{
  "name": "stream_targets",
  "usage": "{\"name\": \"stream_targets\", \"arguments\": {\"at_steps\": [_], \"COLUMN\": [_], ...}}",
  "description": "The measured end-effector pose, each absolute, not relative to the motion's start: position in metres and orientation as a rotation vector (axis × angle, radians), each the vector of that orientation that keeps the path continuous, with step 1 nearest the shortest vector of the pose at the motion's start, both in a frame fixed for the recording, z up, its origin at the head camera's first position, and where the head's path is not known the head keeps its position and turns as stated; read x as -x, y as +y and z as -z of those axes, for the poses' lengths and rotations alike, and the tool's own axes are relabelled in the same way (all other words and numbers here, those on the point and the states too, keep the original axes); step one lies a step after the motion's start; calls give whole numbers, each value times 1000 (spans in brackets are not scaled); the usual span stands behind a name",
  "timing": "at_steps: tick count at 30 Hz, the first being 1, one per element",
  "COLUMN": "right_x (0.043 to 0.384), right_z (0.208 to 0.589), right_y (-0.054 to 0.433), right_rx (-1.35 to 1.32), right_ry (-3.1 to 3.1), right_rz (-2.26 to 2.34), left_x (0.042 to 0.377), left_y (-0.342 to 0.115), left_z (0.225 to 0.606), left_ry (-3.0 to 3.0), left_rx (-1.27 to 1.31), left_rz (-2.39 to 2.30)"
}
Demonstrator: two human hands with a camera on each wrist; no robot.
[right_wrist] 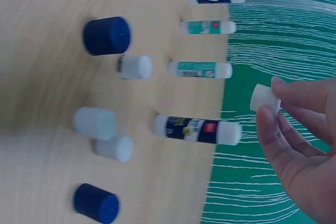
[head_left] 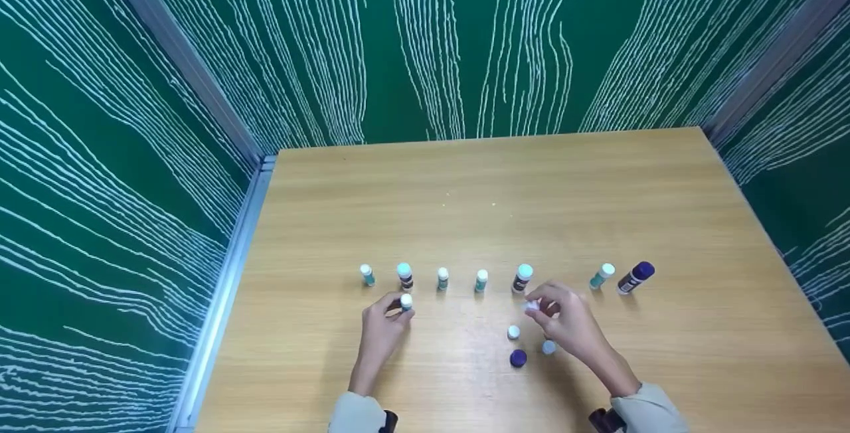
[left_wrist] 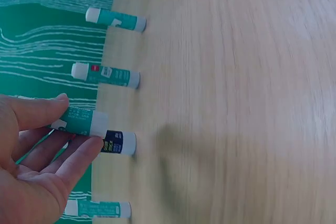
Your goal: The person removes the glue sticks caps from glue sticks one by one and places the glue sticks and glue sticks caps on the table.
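Observation:
In the head view my left hand (head_left: 385, 330) holds a small teal-and-white glue stick (head_left: 406, 301) upright above the table. The left wrist view shows thumb and fingers pinching that glue stick (left_wrist: 80, 121) by its sides; its upper end is partly hidden. My right hand (head_left: 568, 320) pinches a white cap (head_left: 531, 305) between thumb and fingertips, raised off the table, also plain in the right wrist view as the cap (right_wrist: 264, 99). Below the right hand stand a white cap (head_left: 513, 332), a pale blue cap (head_left: 548, 346) and a purple cap (head_left: 518, 358).
A row of upright glue sticks crosses the table, from a teal one (head_left: 367, 275) at left to a purple-capped one (head_left: 635, 277) at right. A dark-labelled glue stick (head_left: 522, 278) stands just beyond the right hand. Green walls with white lines enclose the wooden table (head_left: 491, 174).

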State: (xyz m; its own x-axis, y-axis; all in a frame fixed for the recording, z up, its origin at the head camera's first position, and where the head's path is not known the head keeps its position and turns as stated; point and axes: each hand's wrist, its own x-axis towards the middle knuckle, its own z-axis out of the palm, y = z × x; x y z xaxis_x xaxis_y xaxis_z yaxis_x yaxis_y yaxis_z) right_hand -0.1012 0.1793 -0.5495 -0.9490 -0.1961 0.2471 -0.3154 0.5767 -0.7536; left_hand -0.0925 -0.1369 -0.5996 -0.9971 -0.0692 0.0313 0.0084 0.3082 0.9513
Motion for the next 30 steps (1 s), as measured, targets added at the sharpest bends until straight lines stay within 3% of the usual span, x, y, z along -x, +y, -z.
{"name": "stream_targets", "arguments": {"at_steps": [16,30], "right_x": [113,112], "right_z": [602,617], "right_y": [178,175], "right_rx": [-269,-215], "right_ry": [-2898,-2997], "right_rz": [-1187,-1166], "left_x": [96,94], "left_y": [-146,-140], "left_z": [621,631], "left_ry": [-2470,-2475], "left_rx": [-255,-287], "left_rz": [1783,1780]}}
